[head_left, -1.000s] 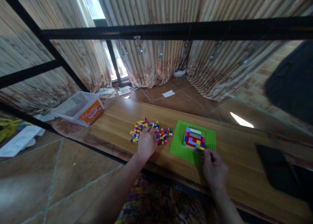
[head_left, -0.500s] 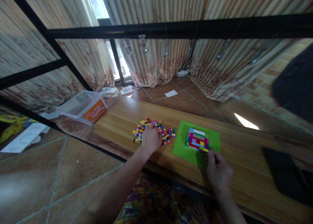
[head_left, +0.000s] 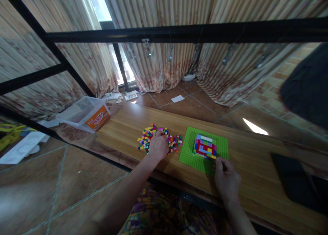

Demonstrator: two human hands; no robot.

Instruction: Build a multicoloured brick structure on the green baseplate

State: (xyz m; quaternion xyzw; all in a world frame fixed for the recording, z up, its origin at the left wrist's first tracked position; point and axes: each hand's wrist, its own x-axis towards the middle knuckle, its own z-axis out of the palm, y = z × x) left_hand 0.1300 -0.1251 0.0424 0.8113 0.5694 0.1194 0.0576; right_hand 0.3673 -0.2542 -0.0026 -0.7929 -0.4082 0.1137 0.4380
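On the wooden table, my left hand point(head_left: 158, 147) rests on a pile of small coloured toy bricks point(head_left: 146, 135). Its fingers bend down among the bricks, and what they pinch, if anything, is hidden. A rectangular build of bricks point(head_left: 205, 146), in red, white, blue, pink and yellow, stands on a green studded baseplate point(head_left: 188, 149). My right hand point(head_left: 227, 176) is at the near right corner of this build, beside a yellow brick point(head_left: 211, 156). Thumb and index finger are pinched together there; anything between them is too small to make out.
A clear plastic bin point(head_left: 84, 115) with an orange label stands at the table's left end. To the right lies a dark flat object point(head_left: 292, 177). Black metal bars point(head_left: 164, 35) cross in front of striped curtains. Papers point(head_left: 177, 98) lie on the tiled floor.
The view has shifted slightly, moving the table scene a little left. Both hands keep nearly the same places, left at the pile, right at the build's corner.
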